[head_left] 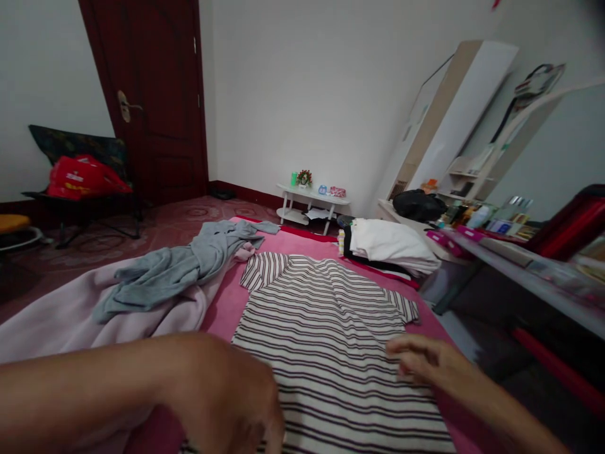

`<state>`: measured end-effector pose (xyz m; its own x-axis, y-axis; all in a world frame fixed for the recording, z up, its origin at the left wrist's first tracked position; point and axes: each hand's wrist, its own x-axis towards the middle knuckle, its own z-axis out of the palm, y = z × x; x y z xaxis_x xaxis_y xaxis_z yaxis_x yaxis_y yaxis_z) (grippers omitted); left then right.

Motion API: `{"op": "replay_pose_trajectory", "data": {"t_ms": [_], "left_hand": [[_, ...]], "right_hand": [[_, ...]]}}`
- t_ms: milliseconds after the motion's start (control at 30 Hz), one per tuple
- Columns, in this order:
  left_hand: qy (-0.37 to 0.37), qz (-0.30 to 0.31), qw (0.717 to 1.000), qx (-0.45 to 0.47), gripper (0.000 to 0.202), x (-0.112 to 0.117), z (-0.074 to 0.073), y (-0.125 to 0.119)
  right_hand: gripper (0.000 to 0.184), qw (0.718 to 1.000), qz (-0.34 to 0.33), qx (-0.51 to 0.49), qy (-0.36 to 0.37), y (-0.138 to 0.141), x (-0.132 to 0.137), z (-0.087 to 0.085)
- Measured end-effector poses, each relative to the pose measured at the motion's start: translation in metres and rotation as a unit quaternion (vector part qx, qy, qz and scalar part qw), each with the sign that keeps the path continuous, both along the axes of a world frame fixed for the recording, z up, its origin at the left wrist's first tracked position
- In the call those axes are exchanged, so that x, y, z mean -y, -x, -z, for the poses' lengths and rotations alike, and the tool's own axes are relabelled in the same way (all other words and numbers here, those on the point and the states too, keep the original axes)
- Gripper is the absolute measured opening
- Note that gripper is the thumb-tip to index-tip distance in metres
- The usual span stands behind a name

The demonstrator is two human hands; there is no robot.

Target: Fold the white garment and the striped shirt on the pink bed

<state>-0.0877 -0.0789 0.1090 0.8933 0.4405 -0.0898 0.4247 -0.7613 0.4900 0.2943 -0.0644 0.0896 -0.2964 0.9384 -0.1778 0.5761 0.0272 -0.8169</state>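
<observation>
A white T-shirt with dark stripes (326, 321) lies spread flat on a pink bed cover (227, 302), its sleeves out to both sides. My left hand (236, 403) rests on the shirt's near left part, fingers curled downward at the bottom edge of the view. My right hand (420, 359) lies on the shirt's right side below the sleeve, fingers stretched out flat and holding nothing.
A crumpled grey garment (179, 265) lies on a pale pink blanket (70, 315) at left. Folded white clothes (392, 243) sit at the bed's far right. Beyond are a dark door (151, 94), a chair with a red bag (80, 180), a small white table (312, 202) and a cluttered desk (520, 252).
</observation>
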Motion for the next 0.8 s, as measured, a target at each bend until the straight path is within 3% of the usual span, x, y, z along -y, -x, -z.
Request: {"op": "replay_pose_trajectory", "data": {"t_ms": [33, 67, 133, 200, 300, 400, 467, 600, 667, 800], "left_hand": [[0.030, 0.044, 0.998, -0.025, 0.018, -0.017, -0.003, -0.013], [0.001, 0.017, 0.999, -0.036, 0.018, -0.038, -0.004, -0.024], [-0.116, -0.114, 0.986, -0.028, 0.016, -0.083, 0.004, -0.038], [-0.196, -0.247, 0.949, -0.006, 0.022, -0.127, 0.024, -0.040], [-0.274, -0.441, 0.854, 0.005, 0.039, -0.172, 0.064, -0.028], [-0.296, -0.545, 0.784, 0.002, 0.049, -0.191, 0.096, -0.015], [-0.298, -0.563, 0.771, 0.002, 0.053, -0.196, 0.107, -0.011], [-0.295, -0.548, 0.782, 0.016, 0.054, -0.201, 0.110, -0.009], [-0.290, -0.546, 0.785, 0.025, 0.052, -0.203, 0.109, -0.008], [-0.288, -0.535, 0.793, 0.030, 0.046, -0.201, 0.107, -0.010]], "right_hand": [[0.042, 0.998, 0.033, 0.007, -0.051, 0.004, -0.020, -0.002], [0.041, 0.992, 0.065, 0.020, -0.108, 0.006, -0.040, -0.001], [0.037, 0.965, 0.123, 0.072, -0.221, 0.002, -0.078, 0.009], [0.036, 0.924, 0.183, 0.155, -0.299, -0.009, -0.109, 0.028], [0.050, 0.865, 0.286, 0.273, -0.310, -0.026, -0.140, 0.058], [0.066, 0.831, 0.353, 0.339, -0.264, -0.037, -0.157, 0.079], [0.068, 0.832, 0.347, 0.363, -0.235, -0.041, -0.166, 0.085], [0.043, 0.871, 0.233, 0.374, -0.216, -0.055, -0.178, 0.083], [0.039, 0.852, 0.221, 0.415, -0.229, -0.068, -0.181, 0.079], [0.033, 0.784, 0.263, 0.520, -0.214, -0.088, -0.183, 0.072]]}}
